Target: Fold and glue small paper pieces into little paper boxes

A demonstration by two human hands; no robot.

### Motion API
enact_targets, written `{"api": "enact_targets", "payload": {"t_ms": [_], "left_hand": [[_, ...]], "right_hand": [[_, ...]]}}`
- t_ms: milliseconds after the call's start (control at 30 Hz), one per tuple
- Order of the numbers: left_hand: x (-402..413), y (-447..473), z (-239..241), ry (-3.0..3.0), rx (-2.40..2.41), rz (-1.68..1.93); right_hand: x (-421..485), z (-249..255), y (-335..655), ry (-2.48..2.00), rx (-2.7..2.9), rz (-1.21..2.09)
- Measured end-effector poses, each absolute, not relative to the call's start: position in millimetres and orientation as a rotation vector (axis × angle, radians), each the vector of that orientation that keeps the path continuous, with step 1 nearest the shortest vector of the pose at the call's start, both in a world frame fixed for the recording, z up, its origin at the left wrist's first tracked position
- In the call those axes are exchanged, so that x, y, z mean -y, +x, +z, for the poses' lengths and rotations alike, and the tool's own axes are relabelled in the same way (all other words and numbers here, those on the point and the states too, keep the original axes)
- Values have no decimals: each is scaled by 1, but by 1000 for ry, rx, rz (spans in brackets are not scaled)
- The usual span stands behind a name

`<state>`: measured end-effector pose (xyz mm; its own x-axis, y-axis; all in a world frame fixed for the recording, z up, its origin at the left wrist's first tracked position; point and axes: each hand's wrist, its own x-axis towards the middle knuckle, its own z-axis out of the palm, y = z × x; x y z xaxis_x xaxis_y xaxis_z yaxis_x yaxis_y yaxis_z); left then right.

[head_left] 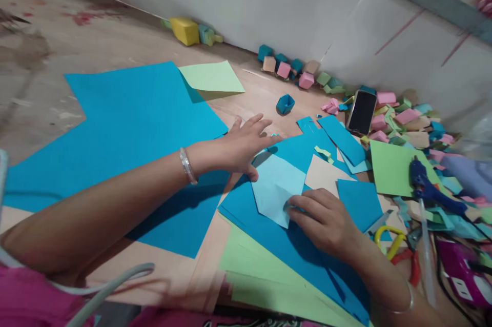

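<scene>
A light blue paper square (274, 186), partly folded, lies on darker blue sheets (284, 245) in the middle of the wooden floor. My left hand (246, 145) lies flat with fingers spread, pressing the upper left edge of that paper. My right hand (326, 222) presses its lower right corner with the fingertips. Neither hand lifts anything. A silver bangle sits on each wrist.
A large blue sheet (126, 127) and a green sheet (211, 78) lie at left. A phone (362, 111), a blue glue gun (426, 186), yellow-handled scissors (392, 242) and several folded paper cubes (400, 117) crowd the right side along the wall. A small blue paper box (285, 104) sits apart.
</scene>
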<state>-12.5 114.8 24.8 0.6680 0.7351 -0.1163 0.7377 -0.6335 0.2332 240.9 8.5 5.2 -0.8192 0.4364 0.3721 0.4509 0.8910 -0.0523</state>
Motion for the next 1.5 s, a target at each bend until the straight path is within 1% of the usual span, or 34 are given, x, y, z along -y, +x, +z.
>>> {"api": "enact_targets", "payload": {"t_ms": [133, 300, 400, 633, 933, 1200, 1500], "left_hand": [[-102, -10, 29, 2601, -1152, 34], [-81, 5, 24, 2525, -1217, -115], [-77, 9, 21, 2506, -1224, -131], [-84, 6, 9, 2504, -1190, -101], [-81, 8, 17, 2481, -1202, -123], [-75, 4, 29, 2496, -1163, -130], [-74, 7, 32, 2472, -1146, -228]], "right_hand": [[-8, 3, 241, -705, 2725, 24], [-6, -2, 236, -757, 2685, 129], [-3, -6, 232, -781, 2651, 245], [1, -2, 223, -1078, 2482, 399], [4, -9, 220, -1310, 2448, 288], [8, -12, 222, -1285, 2418, 326], [11, -9, 220, -1244, 2409, 331]]}}
